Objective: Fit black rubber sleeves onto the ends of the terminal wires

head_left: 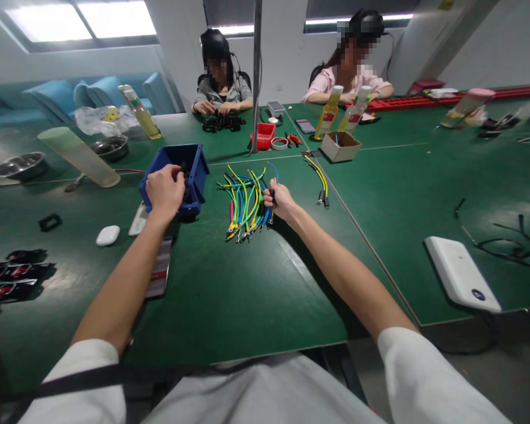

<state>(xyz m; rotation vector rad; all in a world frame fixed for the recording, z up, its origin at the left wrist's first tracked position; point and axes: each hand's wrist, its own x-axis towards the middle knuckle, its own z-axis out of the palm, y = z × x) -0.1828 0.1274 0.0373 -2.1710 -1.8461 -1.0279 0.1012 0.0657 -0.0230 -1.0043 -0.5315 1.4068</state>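
My left hand [165,191] reaches into a blue plastic bin [176,176] on the green table, fingers curled over small dark parts inside; what it grips is hidden. My right hand [280,201] is closed on one wire at the right edge of a spread bundle of coloured wires [245,203], yellow, green, blue and red, with metal terminals at their near ends. A smaller bunch of yellow and black wires [318,179] lies to the right of that hand.
A white earbud case [108,235], a phone [159,274] and black parts [13,274] lie left. A white power bank [461,274] lies right. A cardboard box [340,146], red tray [264,135], bottles [329,112], steel bowls [20,166] stand farther back. Two people sit opposite.
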